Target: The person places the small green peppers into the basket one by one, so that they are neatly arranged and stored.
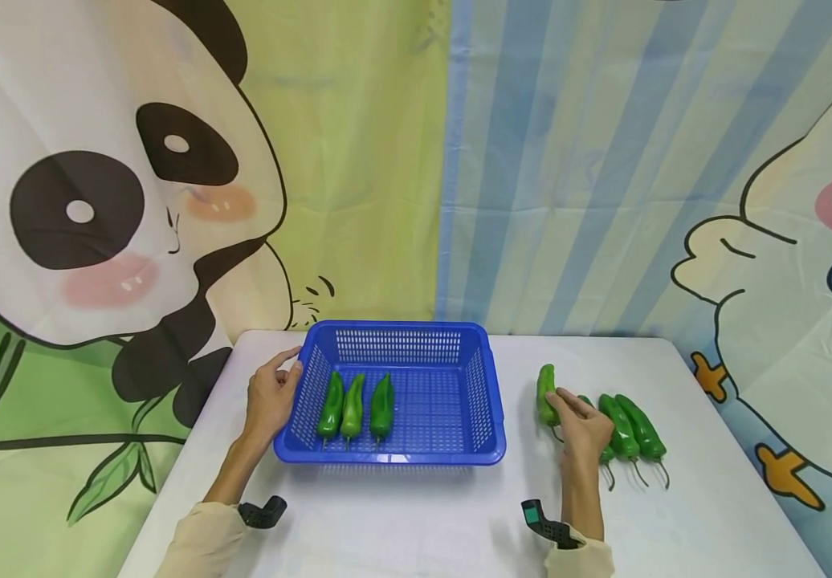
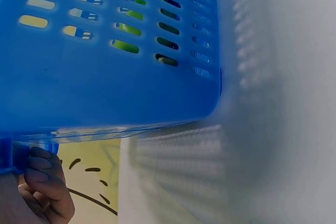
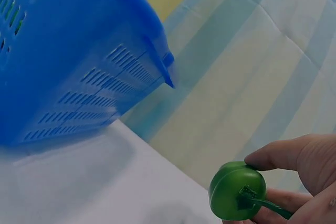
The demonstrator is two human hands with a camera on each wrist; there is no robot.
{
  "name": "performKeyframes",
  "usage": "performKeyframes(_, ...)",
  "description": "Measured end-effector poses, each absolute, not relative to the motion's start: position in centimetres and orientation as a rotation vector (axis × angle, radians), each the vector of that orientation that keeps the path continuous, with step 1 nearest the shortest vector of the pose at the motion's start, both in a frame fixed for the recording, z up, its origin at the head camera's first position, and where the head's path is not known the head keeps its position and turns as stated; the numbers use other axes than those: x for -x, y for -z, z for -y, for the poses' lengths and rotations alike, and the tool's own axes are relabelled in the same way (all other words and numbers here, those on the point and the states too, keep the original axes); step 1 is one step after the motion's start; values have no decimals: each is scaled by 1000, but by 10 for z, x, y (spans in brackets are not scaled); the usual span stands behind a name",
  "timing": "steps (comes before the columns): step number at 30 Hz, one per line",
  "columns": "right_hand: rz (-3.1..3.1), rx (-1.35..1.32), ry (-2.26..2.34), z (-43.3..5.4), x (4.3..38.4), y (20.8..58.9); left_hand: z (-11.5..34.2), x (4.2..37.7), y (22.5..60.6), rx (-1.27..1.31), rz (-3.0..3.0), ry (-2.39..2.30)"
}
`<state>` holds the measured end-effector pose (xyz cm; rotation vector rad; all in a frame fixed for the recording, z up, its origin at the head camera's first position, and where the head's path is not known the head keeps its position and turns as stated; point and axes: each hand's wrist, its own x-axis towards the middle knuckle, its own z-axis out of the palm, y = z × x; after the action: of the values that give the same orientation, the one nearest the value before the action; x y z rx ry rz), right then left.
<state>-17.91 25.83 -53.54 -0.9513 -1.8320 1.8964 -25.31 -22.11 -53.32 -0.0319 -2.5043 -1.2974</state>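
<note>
A blue plastic basket point(image 1: 390, 459) with slotted walls stands on the table, three green chili peppers point(image 1: 352, 408) lying side by side in its left half. My left hand point(image 1: 271, 397) grips the basket's left rim; the left wrist view shows its fingers point(image 2: 48, 179) curled at the rim. To the right of the basket, my right hand point(image 1: 584, 424) pinches another green chili pepper point(image 1: 547, 395) between thumb and fingers. In the right wrist view this pepper point(image 3: 236, 192) points its stem end at the camera. The basket's right side appears there too.
More green chili peppers point(image 1: 621, 429) lie on the white table point(image 1: 387, 530) just right of my right hand, one partly hidden behind it. Behind the table hangs a printed cloth point(image 1: 365, 177) with cartoon animals and stripes.
</note>
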Motion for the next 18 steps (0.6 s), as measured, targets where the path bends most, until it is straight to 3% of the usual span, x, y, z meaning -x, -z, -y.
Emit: performKeyframes(18, 1694, 889, -2143, -251, 180, 527, 221, 253, 533, 28, 2507, 1308)
